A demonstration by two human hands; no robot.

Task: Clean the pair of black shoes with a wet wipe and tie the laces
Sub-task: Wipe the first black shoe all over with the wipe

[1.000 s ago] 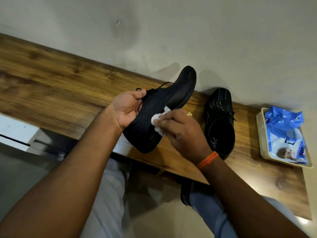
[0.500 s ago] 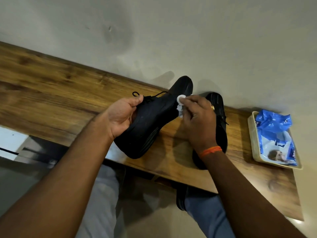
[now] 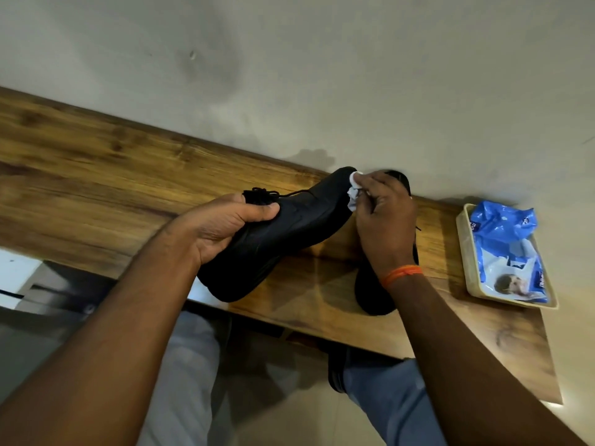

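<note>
Against the wall, largest thing first:
Wooden shelf (image 3: 96, 175): runs along the pale wall (image 3: 322, 75) and carries everything else.
Held shoe (image 3: 289, 233): black, lifted off the shelf and tilted, toe up toward the wall, heel low at the shelf's near edge; its black laces (image 3: 260, 193) lie loose just above the left thumb.
Second shoe (image 3: 373, 294): black, resting on the shelf just right of the held one, mostly hidden behind the right hand and wrist.
Left hand (image 3: 222, 230): grips the held shoe around its middle and heel half, thumb curled over the upper near the laces, fingers hidden under the sole side.
Right hand (image 3: 386, 223): fingers bunched, pinching the wipe and pressing it to the toe; an orange thread band (image 3: 401, 274) circles the wrist.
Tray (image 3: 463, 249): beige, at the shelf's right end, well apart from both shoes.
Wipes packet (image 3: 502, 233): blue and white, crumpled, lying inside the tray.
Wet wipe (image 3: 354, 194): small, white, crumpled, between the right fingertips and the toe of the held shoe, touching both.
</note>
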